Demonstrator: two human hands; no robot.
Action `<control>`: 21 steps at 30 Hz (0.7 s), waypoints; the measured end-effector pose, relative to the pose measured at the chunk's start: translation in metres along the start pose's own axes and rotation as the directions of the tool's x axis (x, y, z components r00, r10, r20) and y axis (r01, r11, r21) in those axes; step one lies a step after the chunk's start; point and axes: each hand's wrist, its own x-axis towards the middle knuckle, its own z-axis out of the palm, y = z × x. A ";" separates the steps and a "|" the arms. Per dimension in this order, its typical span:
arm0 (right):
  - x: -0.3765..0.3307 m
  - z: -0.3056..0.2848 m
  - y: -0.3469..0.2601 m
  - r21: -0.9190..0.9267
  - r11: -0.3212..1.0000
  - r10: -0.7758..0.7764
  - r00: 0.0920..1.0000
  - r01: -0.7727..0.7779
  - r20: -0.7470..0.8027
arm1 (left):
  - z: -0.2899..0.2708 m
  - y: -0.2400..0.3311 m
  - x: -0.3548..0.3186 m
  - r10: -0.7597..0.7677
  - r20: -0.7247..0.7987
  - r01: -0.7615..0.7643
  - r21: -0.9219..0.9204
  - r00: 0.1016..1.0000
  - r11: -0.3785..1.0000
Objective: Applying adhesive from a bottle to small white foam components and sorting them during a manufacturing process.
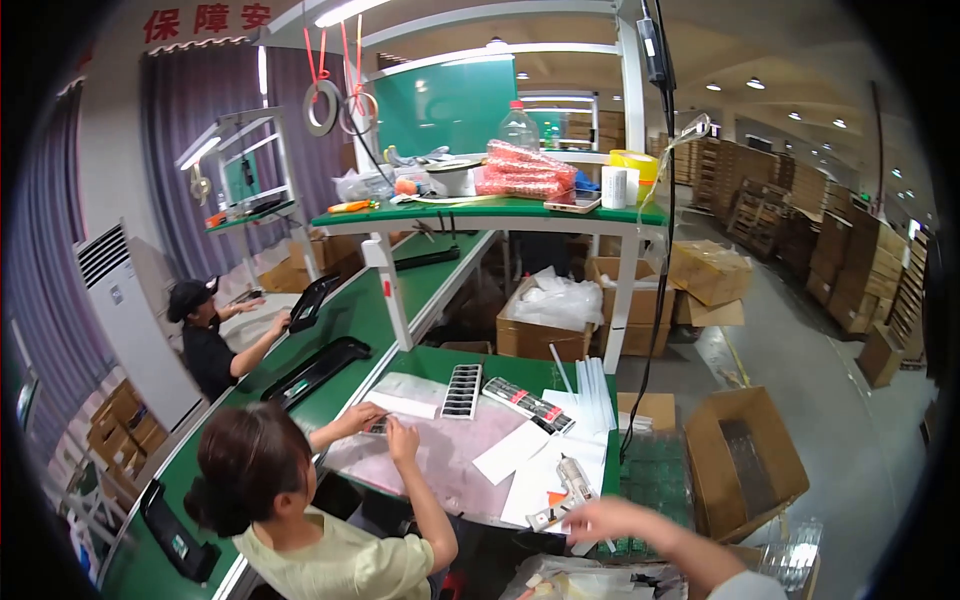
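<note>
The right hand [605, 520] reaches over the green worktop [440, 362] toward the pale glue gun [568, 488] lying on white sheets; it blurs, so I cannot tell its fingers' state. Best grip the handle squarely. The left hand is unseen.

A green workbench [440, 362] carries a pale pink sheet [455, 455], a black tray of small parts [462, 391], a long dark packet with red marks [528, 405], white paper sheets [545, 460], thin clear tubes [597, 392] and what looks like a glue gun [572, 480], though it is blurred. The long green conveyor belt [345, 320] beside it bears black moulded panels [318, 370]. The raised green shelf [490, 211] above holds a red mesh bundle [525, 170], a clear bottle [518, 127], a white roll [613, 187] and yellow tape [637, 163].
</note>
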 end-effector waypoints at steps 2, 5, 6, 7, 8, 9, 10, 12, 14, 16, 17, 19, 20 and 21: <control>0.018 -0.075 -0.023 -0.259 0.966 -0.098 0.926 0.001 -0.363 | 0.028 0.016 0.032 0.054 0.001 -0.054 -0.092 0.999 0.994; 0.046 -0.184 -0.058 -0.237 0.968 -0.233 0.637 0.081 -0.734 | 0.065 0.044 0.073 0.116 0.001 -0.113 -0.194 0.993 0.974; 0.055 -0.218 -0.065 -0.236 0.952 -0.303 0.498 0.194 -0.812 | 0.075 0.055 0.087 0.127 0.000 -0.124 -0.227 0.992 0.966; 0.060 -0.250 -0.078 -0.262 0.951 -0.306 0.357 0.166 -0.883 | 0.085 0.066 0.101 0.138 -0.002 -0.134 -0.259 0.990 0.956; 0.066 -0.282 -0.087 -0.314 0.944 -0.330 0.228 0.105 -0.916 | 0.095 0.077 0.115 0.148 -0.007 -0.144 -0.292 0.989 0.945; 0.070 -0.314 -0.085 -0.371 0.928 -0.371 0.129 0.025 -0.920 | 0.102 0.088 0.128 0.161 -0.015 -0.157 -0.329 0.987 0.931; 0.078 -0.343 -0.083 -0.418 0.907 -0.417 0.037 -0.048 -0.908 | 0.112 0.097 0.139 0.174 -0.017 -0.169 -0.354 0.985 0.920; 0.099 -0.392 -0.085 -0.373 0.901 -0.370 0.058 -0.222 -0.927 | 0.133 0.111 0.158 0.200 -0.012 -0.188 -0.390 0.980 0.902; 0.121 -0.433 -0.079 -0.342 0.834 -0.341 0.083 -0.433 -0.937 | 0.149 0.127 0.176 0.221 -0.006 -0.201 -0.436 0.975 0.877; 0.145 -0.469 -0.068 -0.280 0.816 -0.205 0.200 -0.506 -0.958 | 0.163 0.144 0.192 0.239 -0.004 -0.212 -0.481 0.971 0.851; 0.154 -0.478 -0.068 -0.288 0.816 -0.213 0.203 -0.501 -0.956 | 0.171 0.151 0.200 0.247 0.001 -0.214 -0.496 0.969 0.841; 0.168 -0.492 -0.073 -0.169 0.704 0.055 0.290 -0.690 -0.956 | 0.186 0.163 0.214 0.260 0.012 -0.215 -0.529 0.965 0.821; 0.173 -0.504 -0.070 -0.130 0.723 0.133 0.321 -0.679 -0.938 | 0.192 0.169 0.221 0.266 0.016 -0.215 -0.545 0.964 0.811; 0.175 -0.508 -0.068 -0.136 0.714 0.177 0.366 -0.686 -0.914 | 0.198 0.175 0.227 0.273 0.018 -0.216 -0.562 0.962 0.798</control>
